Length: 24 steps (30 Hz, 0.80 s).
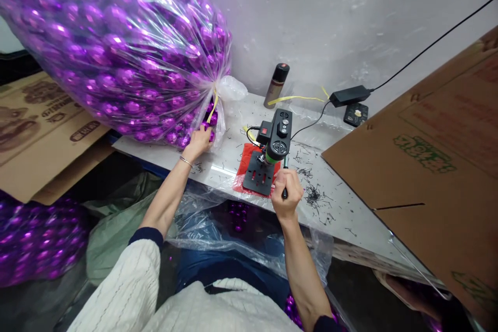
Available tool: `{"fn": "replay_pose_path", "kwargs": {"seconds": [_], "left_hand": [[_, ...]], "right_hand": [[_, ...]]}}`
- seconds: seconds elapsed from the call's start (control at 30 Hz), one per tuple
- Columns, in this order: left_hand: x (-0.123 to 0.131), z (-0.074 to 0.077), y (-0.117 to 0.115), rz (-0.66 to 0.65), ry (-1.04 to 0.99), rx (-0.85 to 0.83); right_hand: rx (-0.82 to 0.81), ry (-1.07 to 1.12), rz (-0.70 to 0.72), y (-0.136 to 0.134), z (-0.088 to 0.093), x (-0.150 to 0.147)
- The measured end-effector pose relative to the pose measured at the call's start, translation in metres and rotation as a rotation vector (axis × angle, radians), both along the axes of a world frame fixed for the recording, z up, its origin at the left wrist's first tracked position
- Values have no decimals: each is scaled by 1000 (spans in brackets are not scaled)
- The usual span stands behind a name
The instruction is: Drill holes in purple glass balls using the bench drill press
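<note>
A large clear plastic bag (128, 62) full of shiny purple balls is gathered with a yellow tie (213, 106). At its opening, my left hand (200, 139) has its fingers curled on a shiny purple ball (212, 135); the fingertips are partly hidden. My right hand (287, 192) is closed in a fist around a slim tool with a black handle (285, 193). The tool's upper part passes beside a black device (278, 135) with round vents and a switch. This device stands on a slotted black base plate (257, 174) over a red sheet (241, 166).
Behind the device stand a dark spray can (276, 85) and a black power adapter (350, 95) with its cable. Black clippings (313, 195) litter the grey table (350, 207). Cardboard boxes flank it at right (428, 155) and left (42, 129). Clear plastic sheeting (202, 218) hangs over the front edge.
</note>
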State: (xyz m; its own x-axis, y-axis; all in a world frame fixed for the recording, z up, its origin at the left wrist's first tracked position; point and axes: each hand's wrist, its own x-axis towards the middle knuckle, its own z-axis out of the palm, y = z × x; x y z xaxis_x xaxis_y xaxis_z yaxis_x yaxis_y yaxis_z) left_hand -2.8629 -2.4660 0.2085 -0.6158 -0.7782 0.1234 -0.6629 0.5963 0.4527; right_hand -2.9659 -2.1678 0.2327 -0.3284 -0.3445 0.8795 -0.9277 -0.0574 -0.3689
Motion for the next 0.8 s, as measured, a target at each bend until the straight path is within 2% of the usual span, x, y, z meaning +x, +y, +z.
{"fn": "replay_pose_path", "kwargs": {"seconds": [0.1, 0.2, 0.3, 0.4, 0.5, 0.6, 0.7, 0.8], "left_hand": [[6, 4, 3, -4, 418, 232], [12, 6, 26, -28, 848, 644], [18, 5, 64, -90, 992, 1020], [18, -4, 102, -122, 1020, 1246], [10, -21, 129, -95, 1040, 1380], [-3, -40, 146, -65, 1012, 1458], [-16, -53, 154, -76, 1029, 1453], [-27, -59, 157, -50, 1039, 1363]], "right_hand": [[3, 4, 6, 0, 0, 0], [3, -2, 2, 0, 0, -1], [12, -18, 3, 0, 2, 0], [23, -34, 10, 1, 9, 0], [37, -59, 1, 2, 18, 0], [56, -88, -9, 2, 28, -1], [69, -89, -9, 2, 35, -2], [77, -68, -2, 2, 37, -2]]}}
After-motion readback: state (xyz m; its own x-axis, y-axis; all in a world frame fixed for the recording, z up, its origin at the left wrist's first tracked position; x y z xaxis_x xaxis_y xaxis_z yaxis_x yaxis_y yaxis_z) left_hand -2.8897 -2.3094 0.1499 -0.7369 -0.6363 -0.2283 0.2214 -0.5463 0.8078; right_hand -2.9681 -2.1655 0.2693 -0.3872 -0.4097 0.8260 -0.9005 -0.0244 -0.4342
